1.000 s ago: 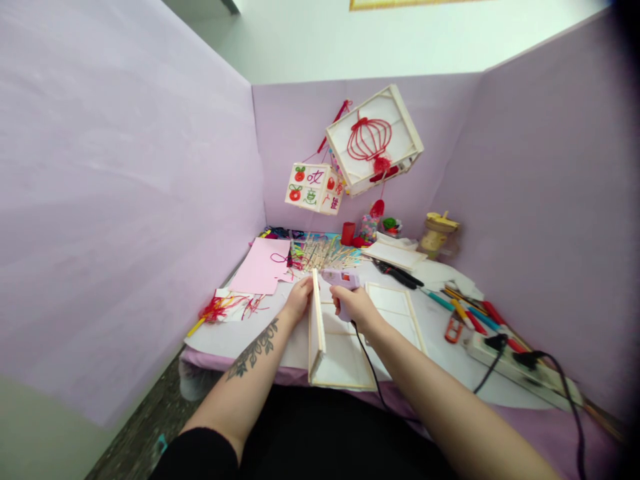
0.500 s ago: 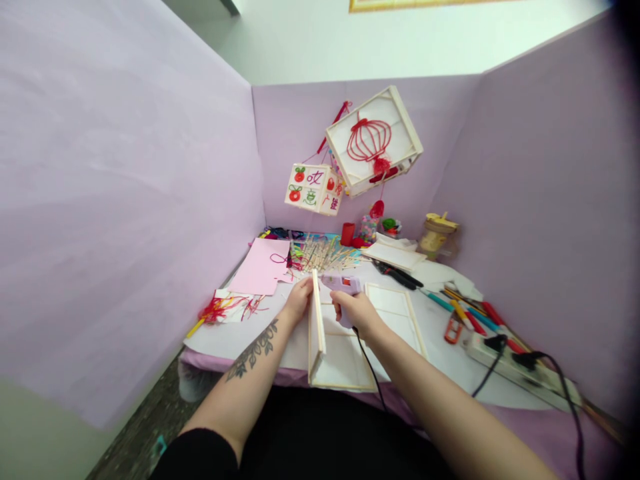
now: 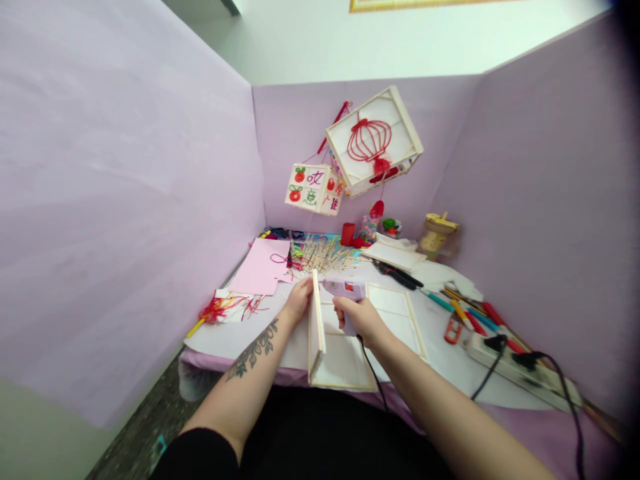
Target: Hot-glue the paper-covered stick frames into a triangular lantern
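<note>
My left hand [image 3: 300, 298] is closed on an upright wooden-stick panel [image 3: 315, 327], gripping it near its far end. That panel stands on edge along the left side of a flat white panel with a stick frame [image 3: 345, 363]. In my right hand [image 3: 359, 315] is a light purple hot glue gun [image 3: 345, 289], its nozzle pointing left at the upright panel's far end. I cannot tell whether the nozzle touches the wood. A black cord [image 3: 373, 377] runs down from the gun's handle. Another framed white panel [image 3: 397, 317] lies flat to the right.
Two decorated box lanterns hang ahead, a large one [image 3: 370, 143] and a smaller one [image 3: 313, 189]. Thin sticks [image 3: 325, 255] are scattered at the back, with pink paper [image 3: 263, 267] at left. Black-handled pliers [image 3: 397, 273], markers [image 3: 463, 315] and a power strip [image 3: 520, 370] lie at right.
My right hand and the glue gun have shifted slightly to the right, away from the upright panel. The left hand and both panels it is near have stayed in place.
</note>
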Tool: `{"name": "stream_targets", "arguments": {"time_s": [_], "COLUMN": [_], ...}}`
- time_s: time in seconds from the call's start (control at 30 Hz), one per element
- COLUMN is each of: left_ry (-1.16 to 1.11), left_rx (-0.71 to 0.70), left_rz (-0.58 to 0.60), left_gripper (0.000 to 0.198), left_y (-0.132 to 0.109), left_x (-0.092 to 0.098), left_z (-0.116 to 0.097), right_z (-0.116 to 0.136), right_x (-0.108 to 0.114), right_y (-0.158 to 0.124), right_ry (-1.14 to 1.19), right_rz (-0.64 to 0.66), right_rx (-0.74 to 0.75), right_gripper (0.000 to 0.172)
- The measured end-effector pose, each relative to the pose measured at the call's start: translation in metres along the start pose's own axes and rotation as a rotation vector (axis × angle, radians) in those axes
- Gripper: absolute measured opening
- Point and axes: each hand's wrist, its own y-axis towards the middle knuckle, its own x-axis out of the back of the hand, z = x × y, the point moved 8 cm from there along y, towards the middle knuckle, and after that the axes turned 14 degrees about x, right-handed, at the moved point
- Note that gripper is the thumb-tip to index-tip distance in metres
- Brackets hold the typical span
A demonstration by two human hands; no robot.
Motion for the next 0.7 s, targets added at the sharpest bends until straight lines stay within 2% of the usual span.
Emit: {"name": "stream_targets", "arguments": {"time_s": [0.2, 0.7], "left_ry": [0.002, 0.028], "left_rx": [0.005, 0.003], "left_rz": [-0.017, -0.007], "left_gripper": [0.028, 0.026], "left_y": [0.004, -0.002], "left_x": [0.002, 0.0], "left_z": [0.005, -0.003], "right_z": [0.001, 0.014], "right_x": [0.0, -0.001], "right_y": [-0.006, -0.027], "right_ry": [0.004, -0.017], "right_rz": [0.017, 0.074], "right_rx": [0.006, 0.007], "right_gripper": [0.02, 0.025]}}
